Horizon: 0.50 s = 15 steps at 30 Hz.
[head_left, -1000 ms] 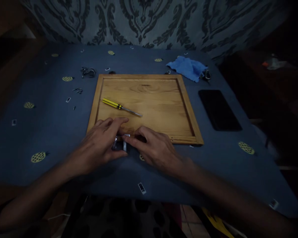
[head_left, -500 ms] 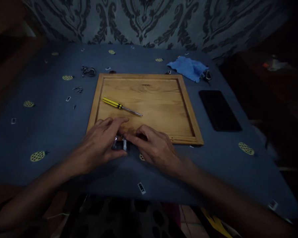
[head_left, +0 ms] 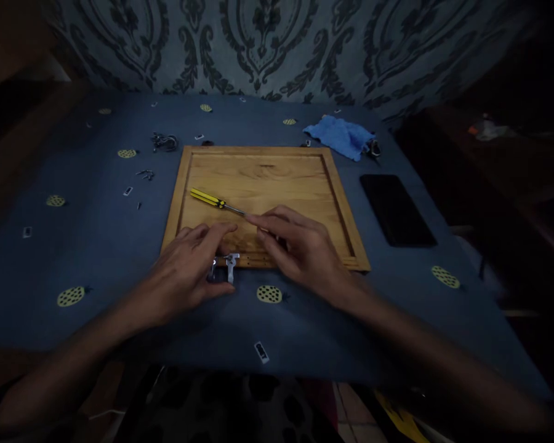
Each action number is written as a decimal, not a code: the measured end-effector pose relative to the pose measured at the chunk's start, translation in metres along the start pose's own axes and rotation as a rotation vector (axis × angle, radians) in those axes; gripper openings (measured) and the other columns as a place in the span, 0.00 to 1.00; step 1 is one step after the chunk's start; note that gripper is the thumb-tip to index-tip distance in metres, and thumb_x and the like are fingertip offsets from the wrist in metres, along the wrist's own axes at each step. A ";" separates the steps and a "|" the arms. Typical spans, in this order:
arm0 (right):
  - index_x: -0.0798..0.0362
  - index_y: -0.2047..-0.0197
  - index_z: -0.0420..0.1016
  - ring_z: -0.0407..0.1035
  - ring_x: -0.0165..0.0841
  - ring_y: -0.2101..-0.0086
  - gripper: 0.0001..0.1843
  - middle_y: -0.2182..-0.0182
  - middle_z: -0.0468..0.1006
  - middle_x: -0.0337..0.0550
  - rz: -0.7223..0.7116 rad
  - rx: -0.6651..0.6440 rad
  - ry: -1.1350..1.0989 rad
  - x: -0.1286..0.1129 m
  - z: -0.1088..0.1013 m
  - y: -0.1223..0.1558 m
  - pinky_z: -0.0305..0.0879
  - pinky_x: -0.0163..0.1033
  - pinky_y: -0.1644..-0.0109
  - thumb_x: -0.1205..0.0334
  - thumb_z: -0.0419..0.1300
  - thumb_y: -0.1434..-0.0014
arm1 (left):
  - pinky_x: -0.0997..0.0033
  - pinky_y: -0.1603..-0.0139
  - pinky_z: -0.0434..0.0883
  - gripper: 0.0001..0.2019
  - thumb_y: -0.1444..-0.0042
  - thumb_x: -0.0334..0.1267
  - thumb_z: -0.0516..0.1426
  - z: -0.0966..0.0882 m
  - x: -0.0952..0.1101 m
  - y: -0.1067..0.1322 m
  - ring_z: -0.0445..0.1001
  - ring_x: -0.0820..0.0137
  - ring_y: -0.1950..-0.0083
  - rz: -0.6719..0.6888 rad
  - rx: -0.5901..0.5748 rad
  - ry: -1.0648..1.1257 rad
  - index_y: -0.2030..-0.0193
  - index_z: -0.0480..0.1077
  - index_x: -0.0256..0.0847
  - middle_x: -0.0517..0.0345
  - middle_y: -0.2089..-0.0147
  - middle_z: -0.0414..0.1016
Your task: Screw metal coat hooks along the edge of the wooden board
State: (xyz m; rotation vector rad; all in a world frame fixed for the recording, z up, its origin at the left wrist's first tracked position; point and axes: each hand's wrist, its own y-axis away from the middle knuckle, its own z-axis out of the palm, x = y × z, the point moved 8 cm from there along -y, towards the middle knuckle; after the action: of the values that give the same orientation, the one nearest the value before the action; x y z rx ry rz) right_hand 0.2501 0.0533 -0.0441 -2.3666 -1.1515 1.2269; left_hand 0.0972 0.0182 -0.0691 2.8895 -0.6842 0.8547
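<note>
A wooden panel with a raised frame lies on the table. At its near edge, my left hand is curled around a shiny metal hinge, thumb on the near side and fingers over the frame. The fingers' inner side is partly hidden. On the panel rests a screwdriver with a yellow and black handle, its shaft pointing right. My right hand is over the panel, index fingertip at the shaft's end, thumb apart below it. The index finger covers the screwdriver's tip.
Left of the panel lie several small screws, a single screw and a pile of metal parts. A blue cloth is at the back right, with a dark phone-like slab nearer. The blue tablecloth has pineapple prints.
My right hand has left the hinge and moved up and right to the screwdriver's shaft end. My left hand stays at the hinge. The view has shifted slightly.
</note>
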 end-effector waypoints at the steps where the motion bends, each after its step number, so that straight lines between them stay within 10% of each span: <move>1: 0.50 0.41 0.78 0.75 0.32 0.64 0.19 0.59 0.79 0.45 0.012 -0.047 0.027 0.002 0.003 -0.009 0.73 0.38 0.60 0.70 0.55 0.30 | 0.51 0.43 0.70 0.41 0.49 0.38 0.71 0.000 -0.001 0.000 0.76 0.55 0.46 -0.012 -0.009 0.003 0.32 0.56 0.47 0.56 0.51 0.79; 7: 0.57 0.40 0.76 0.75 0.39 0.54 0.18 0.52 0.81 0.52 0.158 -0.333 0.280 0.027 0.039 -0.063 0.69 0.42 0.50 0.67 0.56 0.30 | 0.48 0.39 0.69 0.41 0.47 0.35 0.70 0.000 0.002 0.001 0.73 0.54 0.41 -0.023 -0.038 0.039 0.32 0.53 0.48 0.56 0.49 0.78; 15: 0.53 0.43 0.77 0.74 0.39 0.61 0.16 0.52 0.79 0.51 0.184 -0.413 0.369 0.029 0.066 -0.074 0.62 0.40 0.62 0.65 0.57 0.31 | 0.47 0.39 0.68 0.42 0.47 0.36 0.70 -0.001 0.002 0.001 0.74 0.54 0.43 -0.035 -0.032 0.011 0.31 0.53 0.47 0.54 0.48 0.77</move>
State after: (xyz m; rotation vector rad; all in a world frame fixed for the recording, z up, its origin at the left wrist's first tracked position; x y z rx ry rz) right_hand 0.1688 0.1144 -0.0633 -2.8952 -1.1685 0.5887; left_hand 0.0978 0.0166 -0.0673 2.8573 -0.6391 0.8461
